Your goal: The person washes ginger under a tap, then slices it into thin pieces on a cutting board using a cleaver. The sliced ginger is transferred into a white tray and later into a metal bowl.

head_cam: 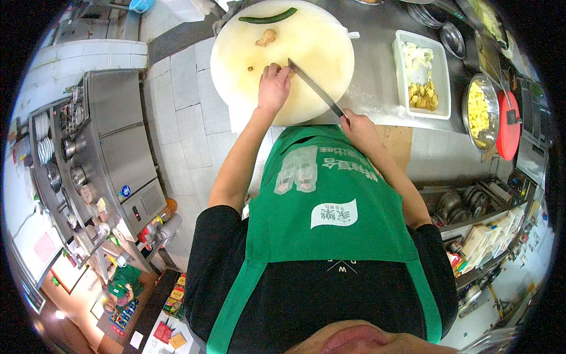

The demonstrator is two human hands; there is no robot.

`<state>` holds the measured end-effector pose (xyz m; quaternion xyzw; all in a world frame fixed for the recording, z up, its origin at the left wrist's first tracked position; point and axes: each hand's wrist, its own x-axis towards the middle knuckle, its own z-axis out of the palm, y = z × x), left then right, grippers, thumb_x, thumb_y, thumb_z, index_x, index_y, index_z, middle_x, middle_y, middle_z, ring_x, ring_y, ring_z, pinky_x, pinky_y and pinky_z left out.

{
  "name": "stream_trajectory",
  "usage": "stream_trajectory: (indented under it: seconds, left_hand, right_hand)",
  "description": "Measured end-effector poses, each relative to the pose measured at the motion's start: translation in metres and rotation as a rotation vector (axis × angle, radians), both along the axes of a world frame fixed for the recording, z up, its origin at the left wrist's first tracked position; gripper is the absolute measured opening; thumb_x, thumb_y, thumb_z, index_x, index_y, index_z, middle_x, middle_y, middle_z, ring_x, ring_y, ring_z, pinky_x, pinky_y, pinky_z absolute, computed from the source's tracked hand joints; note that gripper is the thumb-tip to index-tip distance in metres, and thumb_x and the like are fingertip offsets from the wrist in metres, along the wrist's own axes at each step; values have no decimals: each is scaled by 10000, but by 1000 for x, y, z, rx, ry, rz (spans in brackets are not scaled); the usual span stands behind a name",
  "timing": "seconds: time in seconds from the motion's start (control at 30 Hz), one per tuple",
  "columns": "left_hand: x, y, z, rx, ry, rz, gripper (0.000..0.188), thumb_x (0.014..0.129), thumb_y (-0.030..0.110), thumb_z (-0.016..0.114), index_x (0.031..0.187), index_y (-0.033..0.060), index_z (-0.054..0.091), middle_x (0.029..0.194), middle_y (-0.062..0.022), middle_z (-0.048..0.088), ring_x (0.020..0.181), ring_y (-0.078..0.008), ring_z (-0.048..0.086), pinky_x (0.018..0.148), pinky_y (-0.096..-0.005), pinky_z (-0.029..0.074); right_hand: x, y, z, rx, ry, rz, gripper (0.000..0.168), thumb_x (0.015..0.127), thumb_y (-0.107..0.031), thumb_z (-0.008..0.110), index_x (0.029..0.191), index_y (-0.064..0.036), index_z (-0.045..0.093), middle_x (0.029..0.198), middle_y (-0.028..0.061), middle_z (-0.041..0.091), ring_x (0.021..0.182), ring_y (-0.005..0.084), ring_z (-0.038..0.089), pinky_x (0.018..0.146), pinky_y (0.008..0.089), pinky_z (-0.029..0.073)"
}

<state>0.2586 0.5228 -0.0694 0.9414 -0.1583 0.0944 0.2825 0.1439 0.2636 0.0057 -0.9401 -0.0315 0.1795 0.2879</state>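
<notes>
My right hand (363, 132) grips the handle of a kitchen knife (316, 86), whose blade slants across a round, pale cutting board (323, 40). Beside the blade's far end, the curled fingers of my left hand (273, 86) press down on what looks like a small piece of ginger (292, 74), mostly hidden under them. Farther back on the board lies a knobbly piece of ginger (266, 38). A dark green cucumber (269, 17) curves along the board's far edge. Left of my fingers sits a tiny brown scrap (250, 68).
On the steel counter (369, 75), right of the board, a white plastic tub (401, 84) holds pale slices and yellow-brown slices. Beyond it stand a metal bowl (494, 104) of yellow chunks and a red lid (508, 126). Another person (121, 287) is far off at lower left.
</notes>
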Motion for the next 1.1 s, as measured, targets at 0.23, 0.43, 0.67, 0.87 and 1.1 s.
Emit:
stream_trajectory:
  seconds: [0.23,0.43,0.67,0.87,1.1]
  left_hand:
    - [1,-6,-2,15,-4,-1,173,836,76,623,1007,104,635,949,-127,567,911,-337,559,813,-452,498]
    - [-4,3,2,-121,202,45,182,813,83,663,995,89,654,1002,-147,588,964,-355,570,863,-440,500]
    - [15,43,-2,-27,-48,227,200,794,41,682,993,47,664,1054,-168,592,1001,-359,561,897,-449,483]
    - [35,70,-17,-67,273,230,185,795,46,691,979,31,677,1018,-162,618,985,-333,580,882,-434,495]
    - [-1,30,12,-100,-11,64,156,805,99,722,951,54,688,1000,-137,647,960,-341,611,856,-412,510]
  right_hand:
    - [2,5,-40,52,-5,23,217,944,-208,545,997,-9,615,814,295,653,748,488,641,694,554,535]
    - [9,-19,-63,655,324,-301,238,967,-235,562,855,-25,572,589,114,564,466,283,536,455,378,434]
    - [-17,-78,-89,1091,699,-544,307,994,-239,555,736,-133,426,515,-36,381,370,75,340,376,268,273]
    - [-22,-79,-84,941,580,-570,284,977,-241,592,760,-89,492,539,2,436,394,123,405,388,293,329]
    - [-7,-31,-23,131,9,-134,251,946,-256,568,1026,-25,626,784,254,659,712,445,651,666,521,533]
